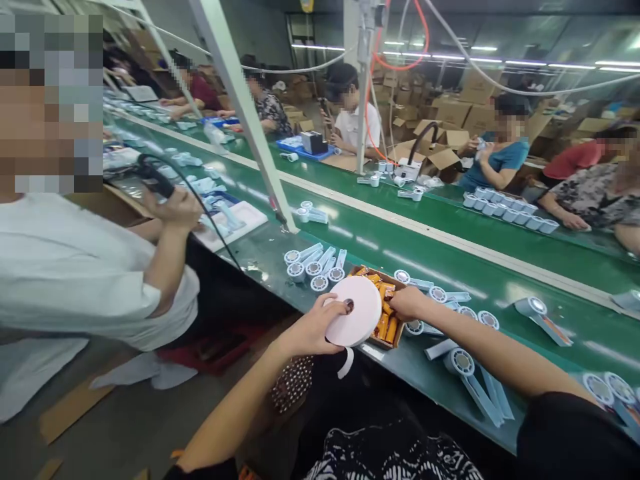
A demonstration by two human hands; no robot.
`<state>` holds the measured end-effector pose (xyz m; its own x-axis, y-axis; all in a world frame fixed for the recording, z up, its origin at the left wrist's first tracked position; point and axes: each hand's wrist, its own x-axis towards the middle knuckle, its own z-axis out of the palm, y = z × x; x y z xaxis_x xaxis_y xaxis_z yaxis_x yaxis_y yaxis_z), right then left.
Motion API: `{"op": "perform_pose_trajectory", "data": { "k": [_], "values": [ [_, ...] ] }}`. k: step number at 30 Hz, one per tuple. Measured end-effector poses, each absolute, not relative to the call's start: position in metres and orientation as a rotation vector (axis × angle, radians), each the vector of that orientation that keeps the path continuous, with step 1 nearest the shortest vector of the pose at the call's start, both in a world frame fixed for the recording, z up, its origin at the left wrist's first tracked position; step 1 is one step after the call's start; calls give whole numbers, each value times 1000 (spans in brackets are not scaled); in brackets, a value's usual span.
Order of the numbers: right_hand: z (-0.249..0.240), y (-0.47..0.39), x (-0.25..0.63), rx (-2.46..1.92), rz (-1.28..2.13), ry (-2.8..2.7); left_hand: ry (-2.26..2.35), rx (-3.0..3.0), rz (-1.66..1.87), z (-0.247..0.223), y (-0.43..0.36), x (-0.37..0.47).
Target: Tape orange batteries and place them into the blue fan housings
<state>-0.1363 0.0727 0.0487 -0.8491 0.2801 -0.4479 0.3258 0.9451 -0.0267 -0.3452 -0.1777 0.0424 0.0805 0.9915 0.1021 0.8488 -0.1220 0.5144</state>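
Note:
My left hand (313, 330) grips a roll of white tape (356, 313), fingertips in its centre hole, with a loose end (346, 363) hanging below. Just right of the roll, my right hand (407, 303) reaches into a small cardboard box (396, 341) of orange cylinders (384, 327) that look like batteries. Its fingers are curled together among them, and what they hold is hidden. Pale blue handheld fan bodies (315, 267) with round heads lie left of the box. More fan bodies (460, 363) lie to its right, under and beside my right forearm.
A green conveyor belt (425, 247) runs beyond my bench, carrying scattered fan bodies. A slanted metal post (245, 113) rises at the belt's near side. At left, a person in white (85, 267) holds a dark corded tool (155, 180). Several people sit across the belt.

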Motion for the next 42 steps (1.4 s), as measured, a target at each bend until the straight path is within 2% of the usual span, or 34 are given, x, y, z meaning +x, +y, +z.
{"op": "perform_pose_trajectory", "data": {
  "k": [6, 14, 16, 19, 21, 24, 30, 36, 42],
  "values": [
    [53, 96, -115, 374, -500, 2820, 1861, 1853, 836, 30, -208, -331],
    [50, 85, -107, 901, -1145, 3030, 1839, 1863, 1016, 6, -213, -322],
    [51, 64, -109, 1052, -1617, 2881, 1860, 1935, 1006, 5, -211, -320],
    [51, 29, -114, 1144, -2572, 2147, 1924, 2069, 958, 7, -210, -316],
    [52, 13, -113, 1065, -2842, 1798, 1976, 2134, 892, 9, -209, -316],
    [55, 3, -107, 960, -2775, 1896, 2054, 2179, 774, 14, -210, -316],
    [67, 0, -91, 1098, -2153, 2587, 2117, 2317, 626, 18, -210, -319],
    [83, -1, -88, 1035, -1961, 2697, 2137, 2422, 572, 18, -209, -318],
    [94, 11, -88, 901, -1452, 2903, 2056, 2536, 494, 19, -211, -318]
  ]
}}
